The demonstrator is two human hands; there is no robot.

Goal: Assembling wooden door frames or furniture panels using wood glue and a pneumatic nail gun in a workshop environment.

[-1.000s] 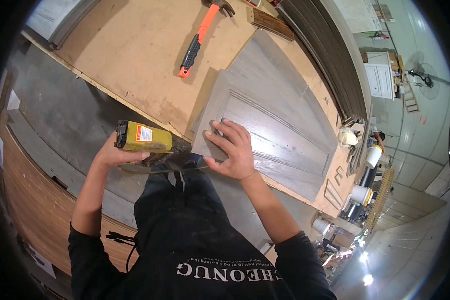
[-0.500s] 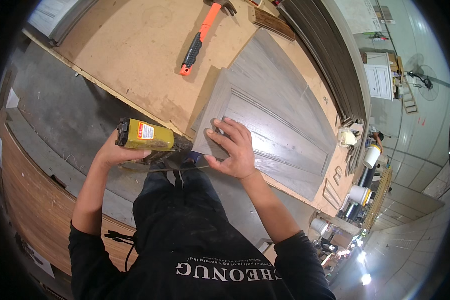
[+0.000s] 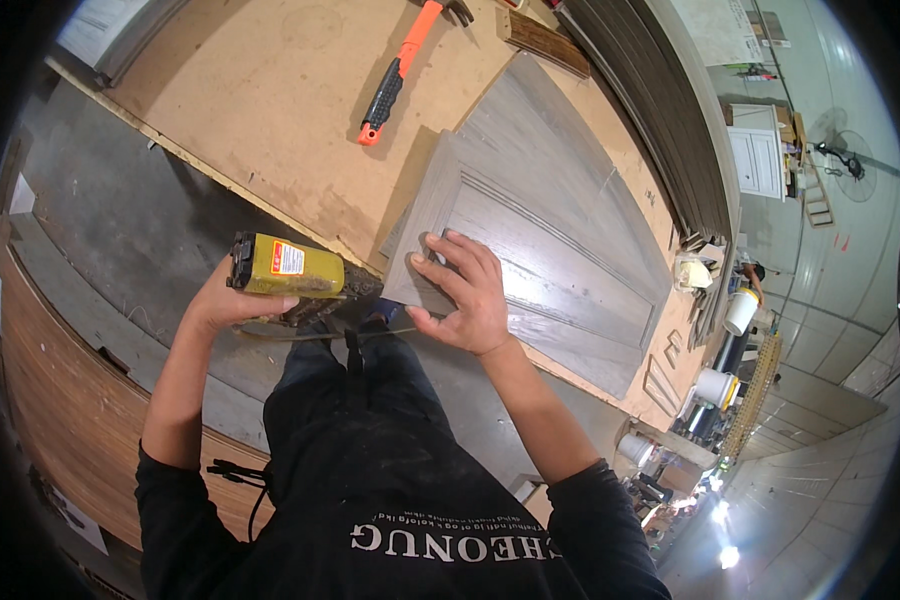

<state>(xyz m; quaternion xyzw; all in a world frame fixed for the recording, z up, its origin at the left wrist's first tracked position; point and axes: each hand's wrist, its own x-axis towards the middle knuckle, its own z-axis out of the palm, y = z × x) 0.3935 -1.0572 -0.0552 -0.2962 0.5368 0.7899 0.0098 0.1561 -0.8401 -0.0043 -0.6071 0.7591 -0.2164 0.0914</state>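
Observation:
My left hand (image 3: 220,298) is wrapped round a yellow-green nail gun (image 3: 295,268) with a black cap and a dark, grimy nose. The nose meets the near left corner of a grey wooden panel door (image 3: 570,250); whether it touches the edge cannot be made out. My right hand (image 3: 468,295) lies spread on the door's frame, thumb at the near edge, fingers apart on the top face. Under this door another grey panel (image 3: 530,110) shows at the far side. Farther off on the workbench (image 3: 260,130) rests a claw hammer (image 3: 395,80) with an orange and black handle.
Dark grey mouldings (image 3: 650,110) are stacked along the bench's far right. A brown wood strip (image 3: 548,44) lies beside them. Small wooden pieces (image 3: 660,385) sit at the right end. Behind my left side are long brown boards (image 3: 80,400). White buckets (image 3: 715,385) stand farther right.
The nail gun and my left hand have shifted very slightly left and up. My right hand stays in place on the door.

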